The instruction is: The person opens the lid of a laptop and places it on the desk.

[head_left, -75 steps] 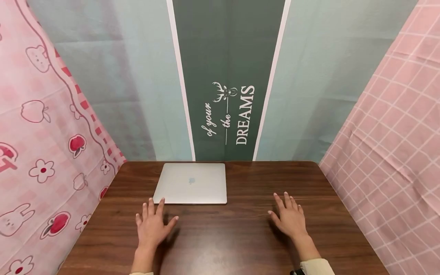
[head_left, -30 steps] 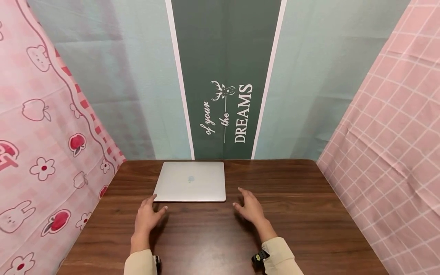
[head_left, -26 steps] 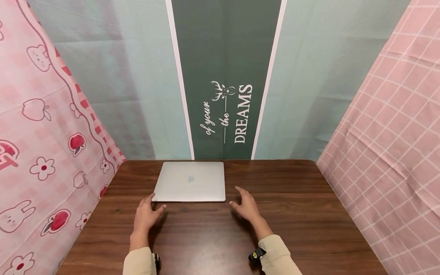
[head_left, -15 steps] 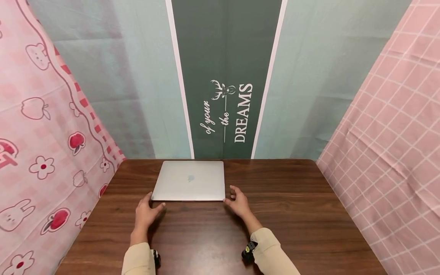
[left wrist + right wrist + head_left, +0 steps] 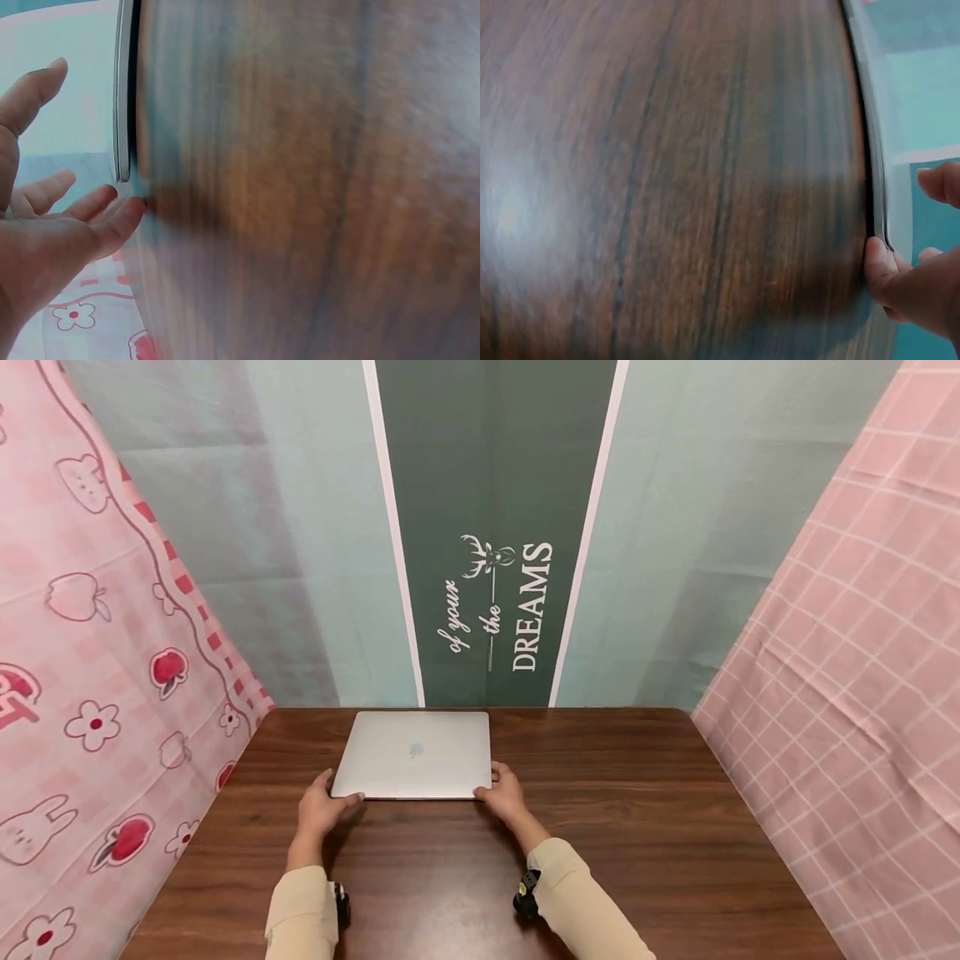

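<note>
A closed silver laptop (image 5: 412, 760) with an apple logo lies flat at the back left of the table. My left hand (image 5: 322, 810) is at its front left corner, fingers along the side and thumb reaching across the front edge. In the left wrist view this thumb (image 5: 34, 94) stands away from the laptop's edge (image 5: 122, 90), while the fingertips are close to the corner. My right hand (image 5: 506, 797) is at the front right corner. In the right wrist view one fingertip (image 5: 877, 255) touches that corner and another digit (image 5: 939, 185) stays raised. Fingertips beyond the corners are partly hidden.
The brown wood table (image 5: 600, 860) ends at a green fabric wall (image 5: 495, 485) just behind the laptop. Pink patterned cloth (image 5: 97, 652) hangs on the left, pink checked cloth (image 5: 847, 693) on the right. Black devices (image 5: 527, 896) sit at both wrists.
My right hand has come left from the table's right part to the laptop's corner. My left hand has shifted to its corner, its thumb now nearer the front edge. The laptop appears unmoved.
</note>
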`<state>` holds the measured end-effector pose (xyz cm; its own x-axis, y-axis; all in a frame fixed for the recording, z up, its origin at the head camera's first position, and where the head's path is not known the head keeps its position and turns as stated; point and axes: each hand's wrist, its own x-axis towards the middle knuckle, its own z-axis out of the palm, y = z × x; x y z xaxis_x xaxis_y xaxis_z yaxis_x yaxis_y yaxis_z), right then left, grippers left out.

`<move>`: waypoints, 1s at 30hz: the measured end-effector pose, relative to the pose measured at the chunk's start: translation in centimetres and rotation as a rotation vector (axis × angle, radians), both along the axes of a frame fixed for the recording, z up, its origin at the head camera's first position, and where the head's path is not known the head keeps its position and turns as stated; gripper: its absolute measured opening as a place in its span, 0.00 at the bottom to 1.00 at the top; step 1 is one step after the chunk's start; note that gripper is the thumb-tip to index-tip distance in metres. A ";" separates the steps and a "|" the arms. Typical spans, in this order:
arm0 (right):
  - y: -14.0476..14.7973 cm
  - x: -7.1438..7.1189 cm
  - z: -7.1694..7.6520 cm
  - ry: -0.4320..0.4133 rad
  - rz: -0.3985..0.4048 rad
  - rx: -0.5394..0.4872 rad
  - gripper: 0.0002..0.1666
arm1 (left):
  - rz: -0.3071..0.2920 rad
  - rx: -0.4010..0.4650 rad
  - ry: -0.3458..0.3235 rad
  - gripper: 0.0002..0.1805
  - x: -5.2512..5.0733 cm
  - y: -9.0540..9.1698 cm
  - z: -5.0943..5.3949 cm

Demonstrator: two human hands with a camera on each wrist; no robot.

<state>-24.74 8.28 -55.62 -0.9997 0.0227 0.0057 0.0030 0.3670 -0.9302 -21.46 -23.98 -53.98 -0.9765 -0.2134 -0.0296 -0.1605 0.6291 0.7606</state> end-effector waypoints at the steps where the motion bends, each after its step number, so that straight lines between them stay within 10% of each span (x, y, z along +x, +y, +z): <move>1: -0.1 -0.1 0.0 0.005 -0.005 0.038 0.39 | 0.000 0.002 -0.008 0.46 -0.2 0.0 0.0; 12: -0.7 -0.8 0.2 0.024 -0.010 0.252 0.47 | -0.007 0.029 -0.061 0.47 -1.8 0.2 0.3; 22: -0.6 -1.2 0.7 -0.127 0.009 0.034 0.48 | -0.004 0.100 -0.115 0.53 -2.4 -0.2 0.2; 30: -0.2 -1.0 0.7 -0.108 0.021 0.086 0.43 | -0.022 0.071 -0.156 0.51 -2.2 -0.3 0.4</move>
